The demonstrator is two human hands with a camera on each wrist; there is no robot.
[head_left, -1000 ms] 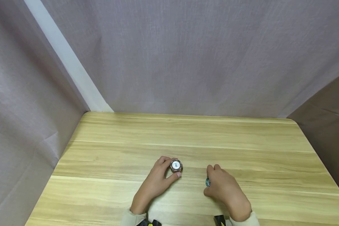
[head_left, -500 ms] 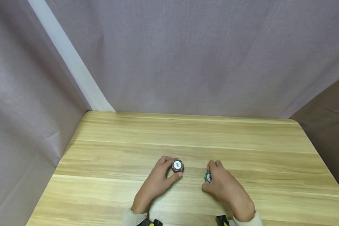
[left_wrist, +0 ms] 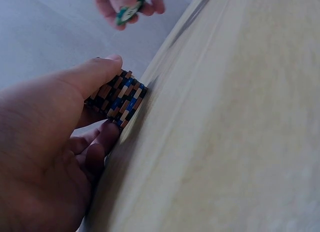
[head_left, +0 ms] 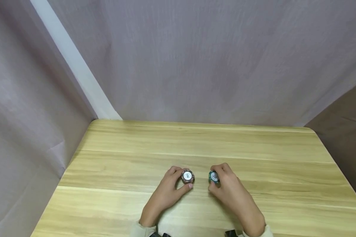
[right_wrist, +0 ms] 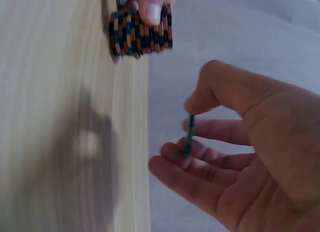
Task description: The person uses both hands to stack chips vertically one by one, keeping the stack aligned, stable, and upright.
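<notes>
A stack of poker chips [left_wrist: 120, 96], dark with brown and blue edge marks, stands on the table; its top chip reads 100 in the head view. My left hand [head_left: 168, 189] grips the stack round its side between thumb and fingers. To the right, my right hand [head_left: 229, 184] pinches one green poker chip [head_left: 214, 176] with a white centre. In the right wrist view the chip is edge-on between thumb and fingertips, held above the table and apart from the stack [right_wrist: 142, 31].
The pale wooden table [head_left: 130, 138] reaches back to a grey curtain [head_left: 178, 59]. More cloth hangs at the left and right sides. A white strip [head_left: 74, 62] runs down the curtain at the left.
My right hand has moved left and away from me with the green chip, closer to the stack, and more of the chip's face shows. The left hand stays round the stack.
</notes>
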